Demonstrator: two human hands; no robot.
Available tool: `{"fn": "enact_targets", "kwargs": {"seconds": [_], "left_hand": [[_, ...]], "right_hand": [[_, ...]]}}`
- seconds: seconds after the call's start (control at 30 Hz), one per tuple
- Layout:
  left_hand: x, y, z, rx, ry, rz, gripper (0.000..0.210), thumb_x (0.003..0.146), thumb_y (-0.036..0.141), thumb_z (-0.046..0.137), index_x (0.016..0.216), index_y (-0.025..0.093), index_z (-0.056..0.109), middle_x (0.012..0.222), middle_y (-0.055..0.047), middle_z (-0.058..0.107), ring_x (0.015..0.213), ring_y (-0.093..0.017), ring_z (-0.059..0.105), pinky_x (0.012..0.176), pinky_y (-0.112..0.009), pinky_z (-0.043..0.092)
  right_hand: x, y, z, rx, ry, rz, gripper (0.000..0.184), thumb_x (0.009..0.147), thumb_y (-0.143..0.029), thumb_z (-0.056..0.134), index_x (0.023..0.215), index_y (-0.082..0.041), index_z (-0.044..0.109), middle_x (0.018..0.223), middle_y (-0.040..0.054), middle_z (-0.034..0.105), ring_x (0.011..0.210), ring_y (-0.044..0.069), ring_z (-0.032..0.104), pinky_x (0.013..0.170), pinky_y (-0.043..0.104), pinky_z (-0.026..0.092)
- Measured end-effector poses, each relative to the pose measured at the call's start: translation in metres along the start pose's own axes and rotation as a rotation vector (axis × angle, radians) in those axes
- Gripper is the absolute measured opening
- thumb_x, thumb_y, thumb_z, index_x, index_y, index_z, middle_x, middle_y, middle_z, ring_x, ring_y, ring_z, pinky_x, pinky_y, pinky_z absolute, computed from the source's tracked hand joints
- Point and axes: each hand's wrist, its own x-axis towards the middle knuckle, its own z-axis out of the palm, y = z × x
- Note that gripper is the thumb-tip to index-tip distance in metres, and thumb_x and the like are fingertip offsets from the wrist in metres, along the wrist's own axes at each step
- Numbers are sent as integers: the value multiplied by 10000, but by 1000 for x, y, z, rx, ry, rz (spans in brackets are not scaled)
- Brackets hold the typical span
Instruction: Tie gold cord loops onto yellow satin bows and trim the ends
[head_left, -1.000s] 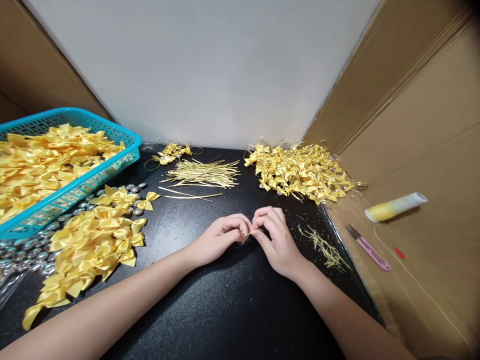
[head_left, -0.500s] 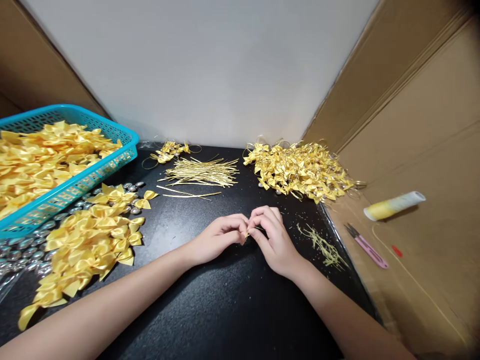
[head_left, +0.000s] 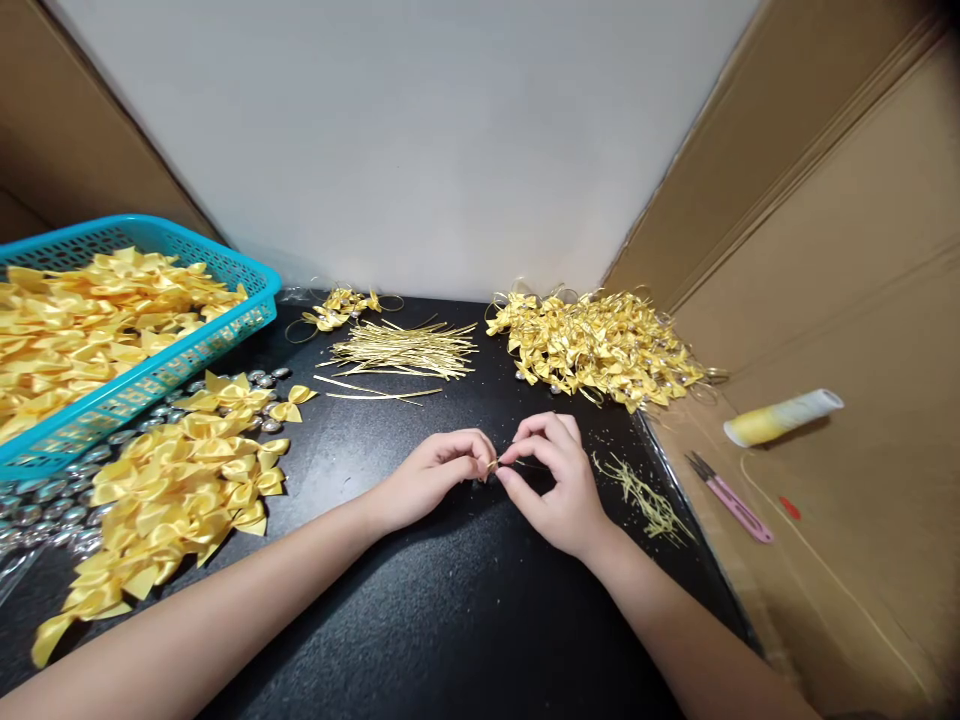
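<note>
Over the middle of the black table (head_left: 465, 620), my left hand (head_left: 439, 475) is closed in a pinch, with a bit of gold cord (head_left: 492, 464) at its fingertips. My right hand (head_left: 555, 480) pinches the same cord from the other side, thumb against forefinger, its other fingers curved and lifted. Most of what the left fingers hold is hidden. Beyond my hands lies a bundle of gold cords (head_left: 405, 350), with a few loose lengths in front of it. Yellow satin bows (head_left: 165, 500) are heaped at the left, beside and over silvery beads (head_left: 56, 510).
A turquoise basket (head_left: 262, 285) of yellow bows stands at the left. Finished-looking bows with cord loops (head_left: 600, 340) are piled at the back right, a smaller group (head_left: 337, 308) back left. Cord scraps (head_left: 649, 500), pink thread snips (head_left: 731, 500) and a yellow-white tube (head_left: 784, 417) lie right.
My right hand has drawn slightly to the right, its fingers more spread, and a short stretch of cord now shows between both hands. The left hand stays nearly in place.
</note>
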Motion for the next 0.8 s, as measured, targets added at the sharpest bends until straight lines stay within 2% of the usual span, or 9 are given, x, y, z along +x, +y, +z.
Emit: {"fn": "enact_targets", "kwargs": {"seconds": [0.37, 0.6, 0.8], "left_hand": [[0, 3, 1, 22, -11, -9, 147, 749, 221, 541, 615, 160, 539, 744, 8, 536, 729, -140, 478, 719, -269, 391], [-1, 1, 1, 48, -25, -6, 184, 803, 246, 555, 646, 150, 571, 698, 21, 507, 685, -123, 456, 672, -249, 369], [-2, -2, 1, 64, 68, -51, 226, 856, 333, 555, 742, 148, 614, 678, 22, 558, 642, -114, 474, 636, -237, 373]], "right_hand": [[1, 0, 2, 49, -96, 49, 61, 767, -222, 699, 792, -237, 645, 901, 32, 584, 918, 217, 509, 835, 403, 412], [1, 1, 2, 61, -123, 72, 81, 810, -197, 650, 742, -230, 621, 886, 25, 582, 915, 210, 510, 840, 399, 407], [6, 7, -5, 86, -46, 89, 96, 811, -186, 630, 723, -218, 610, 869, 28, 565, 891, 202, 514, 834, 384, 419]]}}
